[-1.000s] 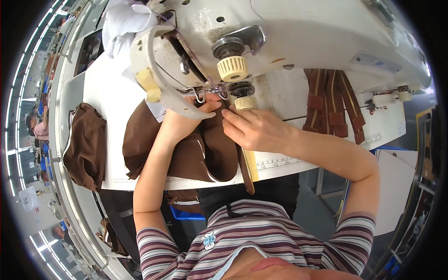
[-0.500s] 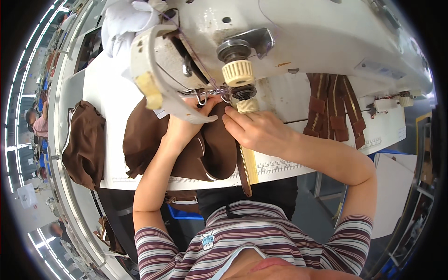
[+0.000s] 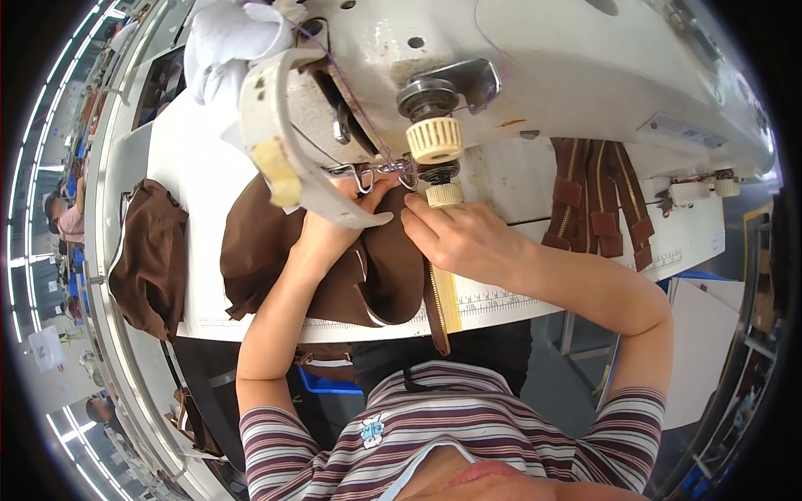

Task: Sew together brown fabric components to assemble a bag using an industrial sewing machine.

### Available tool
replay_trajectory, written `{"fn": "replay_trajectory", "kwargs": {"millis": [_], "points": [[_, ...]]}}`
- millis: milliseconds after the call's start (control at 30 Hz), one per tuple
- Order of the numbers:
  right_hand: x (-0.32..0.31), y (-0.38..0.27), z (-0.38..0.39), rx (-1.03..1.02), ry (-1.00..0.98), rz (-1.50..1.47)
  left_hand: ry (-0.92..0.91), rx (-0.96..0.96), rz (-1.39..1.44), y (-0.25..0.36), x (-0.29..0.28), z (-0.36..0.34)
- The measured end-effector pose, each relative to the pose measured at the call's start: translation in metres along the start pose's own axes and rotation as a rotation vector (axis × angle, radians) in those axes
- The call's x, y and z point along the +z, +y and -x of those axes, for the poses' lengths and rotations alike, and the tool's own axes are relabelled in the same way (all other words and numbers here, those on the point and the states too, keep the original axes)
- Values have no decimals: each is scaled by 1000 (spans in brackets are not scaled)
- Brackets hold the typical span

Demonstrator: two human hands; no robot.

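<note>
A brown fabric piece with a white inner edge lies folded under the sewing machine head. Along its right side a brown zipper with gold teeth hangs past the table's front edge. My left hand grips the fabric just left of the presser foot, its fingers partly hidden behind the white curved lever. On the other side, my right hand is closed with bent fingers, pinching the zipper at the fabric's edge, close below the cream tension knob. The needle itself cannot be made out.
Several brown zipper strips with leather-like tabs lie on the table at right. Another brown fabric piece rests at the left edge. A ruler scale runs along the table front, and white cloth sits at the machine's left end.
Both hands keep their grip with barely any movement. The machine head appears slightly lower and farther right in the picture.
</note>
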State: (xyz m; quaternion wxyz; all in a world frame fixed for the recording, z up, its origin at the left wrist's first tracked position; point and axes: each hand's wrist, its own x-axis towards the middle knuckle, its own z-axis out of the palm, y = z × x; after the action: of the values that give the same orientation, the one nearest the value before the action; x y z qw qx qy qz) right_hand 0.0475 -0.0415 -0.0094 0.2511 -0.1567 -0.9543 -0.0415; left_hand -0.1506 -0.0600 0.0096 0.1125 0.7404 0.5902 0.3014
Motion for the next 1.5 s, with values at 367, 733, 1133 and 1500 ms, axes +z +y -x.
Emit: {"fn": "replay_trajectory", "kwargs": {"millis": [367, 733, 1133, 1500], "points": [[-10, -4, 1, 43, 5, -15, -27, 314, -273, 5, -3, 26], [6, 11, 0, 46, 55, -165, 9, 360, -324, 1, -2, 21], [-31, 48, 10, 289, 173, 196, -64, 435, -356, 2, -18, 23], [-40, -76, 60, -56, -51, -311, -740, 351, 69, 38, -100, 16]]}}
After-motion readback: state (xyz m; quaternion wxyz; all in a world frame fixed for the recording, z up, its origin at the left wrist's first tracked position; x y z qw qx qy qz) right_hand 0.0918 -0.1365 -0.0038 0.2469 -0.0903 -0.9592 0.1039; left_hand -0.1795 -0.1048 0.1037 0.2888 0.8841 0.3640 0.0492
